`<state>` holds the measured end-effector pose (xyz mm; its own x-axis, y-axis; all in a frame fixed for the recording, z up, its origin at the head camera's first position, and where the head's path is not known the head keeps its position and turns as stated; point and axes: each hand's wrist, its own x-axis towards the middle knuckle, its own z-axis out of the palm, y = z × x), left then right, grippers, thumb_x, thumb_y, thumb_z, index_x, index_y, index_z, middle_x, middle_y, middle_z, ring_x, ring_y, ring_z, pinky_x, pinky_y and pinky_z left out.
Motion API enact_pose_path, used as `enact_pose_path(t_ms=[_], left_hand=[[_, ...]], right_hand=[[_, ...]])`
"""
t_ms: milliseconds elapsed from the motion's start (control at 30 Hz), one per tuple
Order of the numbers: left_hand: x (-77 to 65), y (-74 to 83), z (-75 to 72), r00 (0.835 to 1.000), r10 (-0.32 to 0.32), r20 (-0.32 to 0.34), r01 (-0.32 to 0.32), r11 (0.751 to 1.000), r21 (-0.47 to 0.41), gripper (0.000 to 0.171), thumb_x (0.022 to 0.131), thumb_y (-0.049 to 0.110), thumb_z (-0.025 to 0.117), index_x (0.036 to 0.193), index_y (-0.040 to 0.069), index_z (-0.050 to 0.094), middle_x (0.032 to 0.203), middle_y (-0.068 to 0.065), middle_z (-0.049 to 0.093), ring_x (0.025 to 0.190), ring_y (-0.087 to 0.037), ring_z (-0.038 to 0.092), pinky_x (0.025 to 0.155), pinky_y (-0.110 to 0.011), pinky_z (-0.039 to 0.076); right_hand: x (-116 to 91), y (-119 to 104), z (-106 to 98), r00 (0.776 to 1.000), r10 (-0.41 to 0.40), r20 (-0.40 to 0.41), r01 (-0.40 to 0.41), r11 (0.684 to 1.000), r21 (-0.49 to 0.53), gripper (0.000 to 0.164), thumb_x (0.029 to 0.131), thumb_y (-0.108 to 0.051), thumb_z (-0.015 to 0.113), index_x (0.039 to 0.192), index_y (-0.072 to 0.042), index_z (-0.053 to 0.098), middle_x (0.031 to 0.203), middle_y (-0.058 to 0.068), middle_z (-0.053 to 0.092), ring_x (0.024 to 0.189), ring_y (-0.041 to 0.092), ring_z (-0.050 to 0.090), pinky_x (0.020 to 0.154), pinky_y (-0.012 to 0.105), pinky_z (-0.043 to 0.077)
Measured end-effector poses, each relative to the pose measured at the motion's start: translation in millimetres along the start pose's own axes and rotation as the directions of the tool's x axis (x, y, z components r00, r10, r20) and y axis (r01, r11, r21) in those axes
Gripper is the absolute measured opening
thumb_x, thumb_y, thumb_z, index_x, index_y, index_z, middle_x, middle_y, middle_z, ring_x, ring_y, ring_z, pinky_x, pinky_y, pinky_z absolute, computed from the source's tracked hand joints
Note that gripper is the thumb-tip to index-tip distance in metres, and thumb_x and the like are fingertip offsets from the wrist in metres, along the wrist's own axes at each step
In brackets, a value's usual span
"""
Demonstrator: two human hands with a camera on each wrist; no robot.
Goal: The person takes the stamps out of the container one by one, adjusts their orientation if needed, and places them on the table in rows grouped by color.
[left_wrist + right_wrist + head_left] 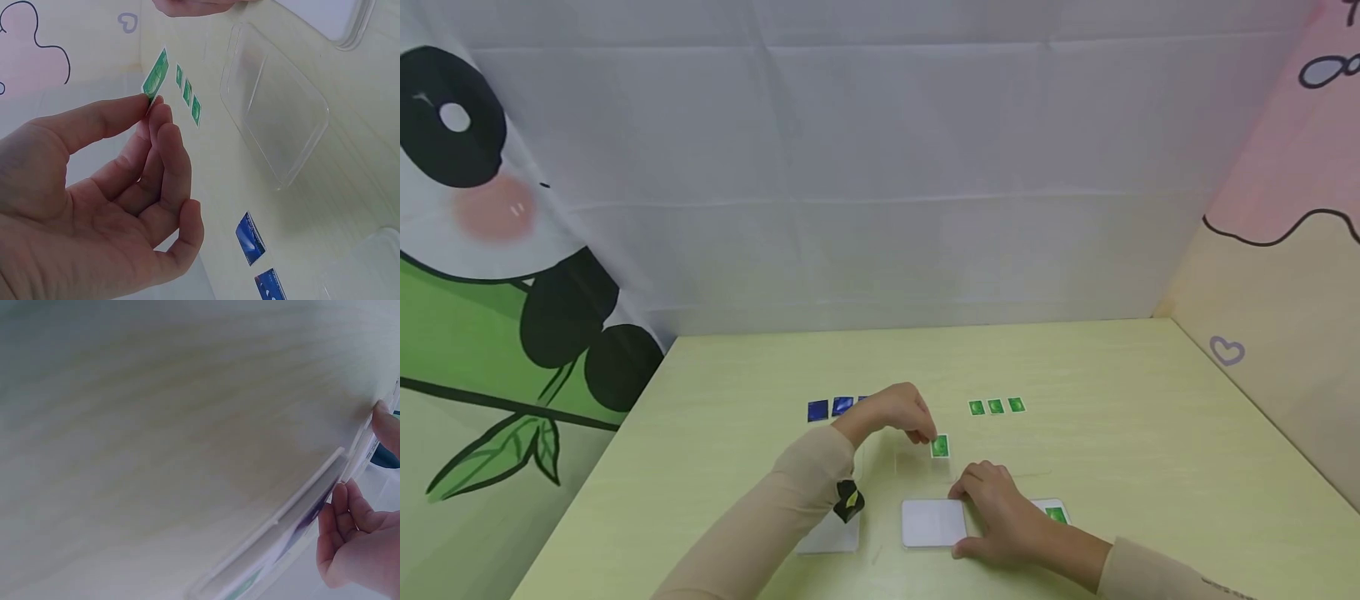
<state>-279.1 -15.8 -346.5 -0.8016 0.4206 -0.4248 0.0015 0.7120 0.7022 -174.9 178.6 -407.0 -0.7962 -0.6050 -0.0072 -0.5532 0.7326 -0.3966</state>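
My left hand [895, 412] pinches a small white-bordered green card [156, 72] by one edge, between thumb and fingertips, above the table. Its other fingers curl loosely below. My right hand [1003, 518] rests on the table at the right side of a flat white case [931, 523], fingertips at one corner and thumb at the other. Just beyond that case lies a clear plastic lid [275, 106]. To the right of the white case, another flat case [275, 550] with a green picture in it is partly covered by the right hand.
Three small green cards [996, 407] lie in a row farther back on the right. A row of small blue cards [817, 411] lies at the back left, partly behind the left hand. Another white case [829, 537] sits at front left, under the left sleeve.
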Motion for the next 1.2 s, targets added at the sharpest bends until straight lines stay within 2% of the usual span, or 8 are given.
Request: enact_pose_path(t_ms=[200, 433, 600, 800, 867, 933, 1033, 1200], left_hand=[[1.7, 1.1, -2.6, 1.000, 0.011, -0.004, -0.011, 1.000, 0.001, 0.014, 0.081, 0.012, 0.072, 0.083, -0.002, 0.075, 0.080, -0.013, 0.074, 0.071, -0.020, 0.071, 0.085, -0.035, 0.055], [3.6, 2.9, -5.8, 1.000, -0.007, -0.010, 0.007, 0.999, 0.037, 0.016, 0.082, 0.016, 0.071, 0.083, 0.001, 0.076, 0.080, -0.010, 0.075, 0.069, -0.014, 0.069, 0.093, -0.042, 0.050], [6.0, 3.8, -6.8, 1.000, -0.027, -0.013, 0.028, 0.998, 0.054, 0.016, 0.083, 0.018, 0.071, 0.082, 0.003, 0.076, 0.081, -0.009, 0.075, 0.071, -0.015, 0.070, 0.092, -0.043, 0.050], [4.9, 8.1, -7.8, 0.999, -0.042, -0.013, 0.043, 0.998, 0.047, 0.016, 0.083, 0.017, 0.071, 0.082, 0.002, 0.075, 0.080, -0.009, 0.075, 0.086, -0.027, 0.073, 0.091, -0.041, 0.051], [4.2, 9.4, -8.1, 0.999, -0.045, -0.015, 0.046, 0.998, 0.044, 0.016, 0.083, 0.017, 0.071, 0.083, 0.002, 0.076, 0.079, -0.008, 0.074, 0.088, -0.028, 0.072, 0.087, -0.038, 0.051], [4.4, 9.5, -8.0, 0.999, -0.043, -0.014, 0.043, 0.998, 0.040, 0.016, 0.083, 0.017, 0.071, 0.083, 0.002, 0.076, 0.078, -0.008, 0.074, 0.082, -0.024, 0.072, 0.078, -0.032, 0.050], [6.2, 7.6, -7.8, 0.999, -0.030, -0.015, 0.030, 0.999, 0.035, 0.015, 0.083, 0.017, 0.071, 0.083, 0.003, 0.076, 0.078, -0.007, 0.074, 0.070, -0.015, 0.068, 0.065, -0.024, 0.041], [9.1, 4.5, -7.9, 1.000, -0.020, -0.022, 0.021, 0.999, 0.030, 0.014, 0.083, 0.017, 0.071, 0.084, 0.004, 0.076, 0.078, -0.006, 0.074, 0.063, -0.008, 0.063, 0.059, -0.022, 0.034]], right_hand=[[-0.4, 0.1, -0.5, 1.000, -0.010, -0.011, 0.010, 1.000, -0.001, 0.054, 0.069, -0.045, 0.082, 0.106, -0.012, 0.061, 0.104, -0.007, 0.056, 0.100, 0.009, 0.045, 0.094, 0.038, 0.038], [0.3, 0.1, -1.1, 1.000, -0.023, -0.022, 0.022, 1.000, -0.005, 0.053, 0.070, -0.047, 0.081, 0.105, -0.012, 0.061, 0.103, -0.007, 0.056, 0.098, 0.008, 0.046, 0.092, 0.038, 0.039], [-0.7, 0.7, -0.3, 1.000, -0.014, -0.017, 0.014, 1.000, -0.002, 0.053, 0.070, -0.046, 0.082, 0.105, -0.012, 0.061, 0.103, -0.008, 0.056, 0.099, 0.008, 0.045, 0.093, 0.038, 0.038], [-1.0, 0.6, 0.4, 1.000, -0.011, -0.018, 0.011, 1.000, -0.003, 0.053, 0.069, -0.045, 0.082, 0.105, -0.012, 0.061, 0.103, -0.008, 0.056, 0.099, 0.008, 0.045, 0.093, 0.038, 0.038], [-1.1, 0.2, 0.0, 1.000, -0.006, -0.014, 0.006, 1.000, -0.001, 0.053, 0.070, -0.045, 0.082, 0.105, -0.012, 0.061, 0.103, -0.007, 0.056, 0.099, 0.009, 0.045, 0.094, 0.038, 0.038], [-1.1, -0.3, -0.2, 1.000, -0.002, -0.010, 0.002, 1.000, 0.003, 0.053, 0.069, -0.044, 0.082, 0.106, -0.012, 0.061, 0.103, -0.007, 0.056, 0.100, 0.009, 0.045, 0.094, 0.038, 0.038], [-1.2, -0.6, -0.3, 1.000, 0.003, -0.007, -0.003, 1.000, 0.005, 0.054, 0.069, -0.045, 0.082, 0.106, -0.012, 0.061, 0.104, -0.007, 0.056, 0.100, 0.009, 0.045, 0.094, 0.038, 0.038], [-0.8, -0.5, -0.2, 1.000, 0.002, -0.003, -0.002, 1.000, 0.003, 0.054, 0.070, -0.045, 0.082, 0.107, -0.012, 0.061, 0.105, -0.008, 0.055, 0.101, 0.009, 0.045, 0.095, 0.038, 0.038]])
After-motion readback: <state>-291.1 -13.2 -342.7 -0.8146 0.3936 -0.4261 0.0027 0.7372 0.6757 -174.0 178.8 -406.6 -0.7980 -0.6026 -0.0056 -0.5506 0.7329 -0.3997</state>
